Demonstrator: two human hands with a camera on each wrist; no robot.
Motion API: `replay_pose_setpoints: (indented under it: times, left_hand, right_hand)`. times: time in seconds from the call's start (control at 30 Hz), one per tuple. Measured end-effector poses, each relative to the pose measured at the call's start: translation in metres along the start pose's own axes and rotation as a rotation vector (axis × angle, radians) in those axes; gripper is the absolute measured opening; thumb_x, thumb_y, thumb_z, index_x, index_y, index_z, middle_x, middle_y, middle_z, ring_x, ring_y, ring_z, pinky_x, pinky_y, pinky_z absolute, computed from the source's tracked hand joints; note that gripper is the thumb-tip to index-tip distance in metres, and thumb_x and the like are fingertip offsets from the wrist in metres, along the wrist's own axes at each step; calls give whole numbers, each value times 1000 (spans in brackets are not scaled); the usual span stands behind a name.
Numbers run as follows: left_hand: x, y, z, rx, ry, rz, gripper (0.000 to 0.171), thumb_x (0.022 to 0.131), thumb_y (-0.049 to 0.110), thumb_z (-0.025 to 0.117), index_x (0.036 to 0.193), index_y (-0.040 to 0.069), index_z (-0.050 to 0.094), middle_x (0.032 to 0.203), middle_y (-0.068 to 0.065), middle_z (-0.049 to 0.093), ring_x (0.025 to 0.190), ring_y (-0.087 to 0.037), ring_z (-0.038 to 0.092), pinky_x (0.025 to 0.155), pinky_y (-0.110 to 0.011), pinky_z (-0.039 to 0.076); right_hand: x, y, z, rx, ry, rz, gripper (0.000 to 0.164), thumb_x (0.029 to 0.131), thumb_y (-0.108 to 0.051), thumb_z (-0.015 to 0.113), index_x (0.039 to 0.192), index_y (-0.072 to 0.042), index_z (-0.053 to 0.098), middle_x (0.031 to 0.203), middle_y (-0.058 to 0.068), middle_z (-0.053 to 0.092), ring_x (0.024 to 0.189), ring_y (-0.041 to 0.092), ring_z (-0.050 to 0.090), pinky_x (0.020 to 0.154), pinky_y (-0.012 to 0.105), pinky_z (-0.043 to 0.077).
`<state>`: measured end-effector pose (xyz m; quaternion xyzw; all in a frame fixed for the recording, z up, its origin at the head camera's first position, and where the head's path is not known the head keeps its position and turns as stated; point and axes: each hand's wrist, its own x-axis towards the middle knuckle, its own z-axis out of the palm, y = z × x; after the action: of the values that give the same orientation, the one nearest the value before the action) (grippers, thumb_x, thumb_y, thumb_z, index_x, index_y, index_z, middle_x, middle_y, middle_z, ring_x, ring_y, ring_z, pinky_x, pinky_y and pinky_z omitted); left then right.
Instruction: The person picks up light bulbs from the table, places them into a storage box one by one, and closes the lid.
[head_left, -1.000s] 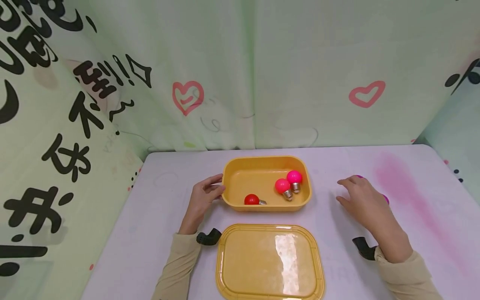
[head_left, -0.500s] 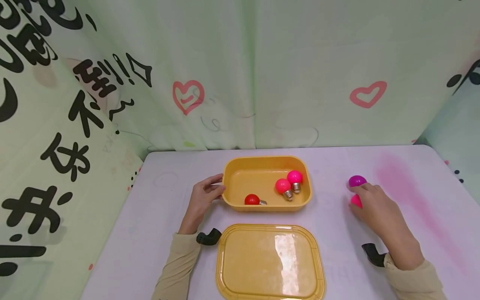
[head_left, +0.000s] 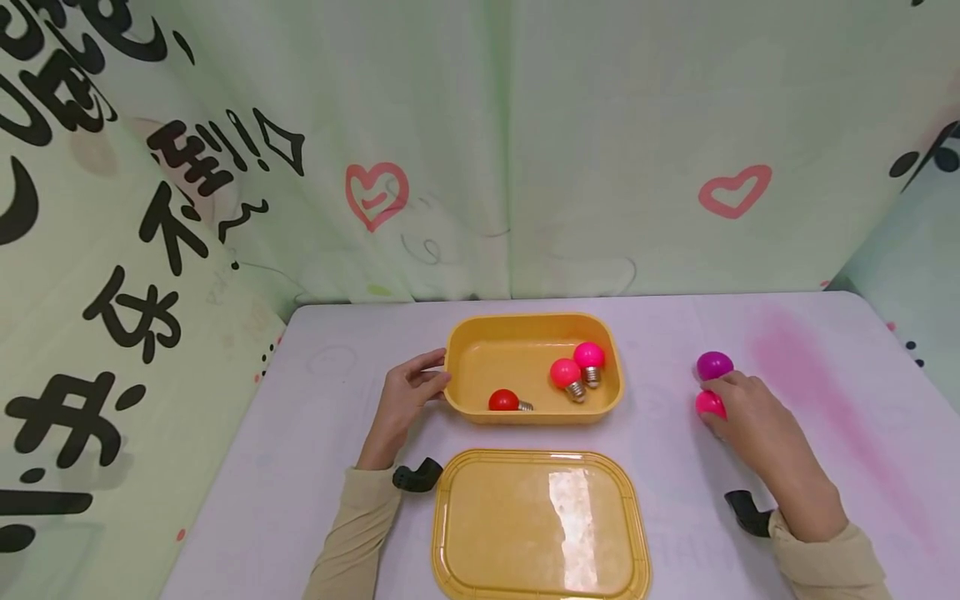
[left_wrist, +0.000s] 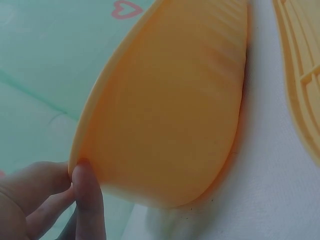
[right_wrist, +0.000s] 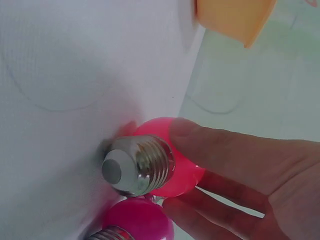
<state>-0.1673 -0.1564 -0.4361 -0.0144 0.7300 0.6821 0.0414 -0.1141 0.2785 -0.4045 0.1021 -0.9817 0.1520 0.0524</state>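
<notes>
My left hand (head_left: pixel 405 402) pinches the left rim of a yellow plastic box (head_left: pixel 483 346); in the left wrist view the thumb and fingers are on either side of the rim (left_wrist: pixel 86 117). Inside the box lie a red light bulb (head_left: pixel 503 400) and two pink bulbs (head_left: pixel 564 372). To the right, my right hand (head_left: pixel 765 429) holds another pink light bulb (head_left: pixel 709 406) by its round part, between thumb and fingers. Its metal screw base (right_wrist: pixel 142 165) shows in the right wrist view. A purple bulb (head_left: pixel 714 364) lies on the table just beyond, close to the fingertips.
A flat yellow lid (head_left: pixel 510 525) lies on the table in front of the box. The white table (head_left: pixel 360 333) backs onto a pale green curtain (head_left: pixel 600 150) with drawn hearts. More curtain with black lettering hangs at the left.
The right hand has moved slightly right from above the bulbs and taken hold of the pink one, uncovering the purple bulb. My left hand stays at the box rim.
</notes>
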Motion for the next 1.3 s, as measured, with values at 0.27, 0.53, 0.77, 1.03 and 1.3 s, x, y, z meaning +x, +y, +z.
replay_pose_setpoints:
  times: [0.27,0.53,0.77,1.03,1.3]
  left_hand:
    - [-2,0,-1,4,0,-7,42,92,3,68,134,2,61,131,-20,59,104,-34,63,74,-26,60]
    - [-3,0,-3,12,4,-4,43,92,4,69,134,3,61,131,-19,60,99,-24,65,75,-28,61]
    - [-4,-1,-4,7,-7,-3,43,92,5,69,135,1,60,133,-20,59,99,-21,65,73,-24,60]
    - [-6,1,-4,-2,-5,4,43,92,3,69,134,1,60,132,-20,59,102,-27,65,71,-23,59]
    - [-5,0,-4,-1,-9,-1,44,91,2,69,134,1,60,132,-20,59,94,-15,65,72,-24,60]
  right_hand:
    - [1,-12,-4,22,11,11,51,69,1,87,112,16,64,109,35,61,99,50,55,84,62,52]
    - [7,-29,-14,16,25,-47,45,73,1,85,112,13,66,107,30,62,99,46,57,84,59,54]
    - [13,-52,-23,57,-17,-6,47,79,-4,82,121,9,64,115,28,60,109,46,54,88,60,53]
    - [23,-76,-31,88,-46,-1,48,84,-8,78,127,5,62,123,26,59,117,45,51,92,60,51]
    - [31,-94,-32,108,-31,-37,47,84,-9,78,127,3,63,125,23,60,119,42,52,91,57,53]
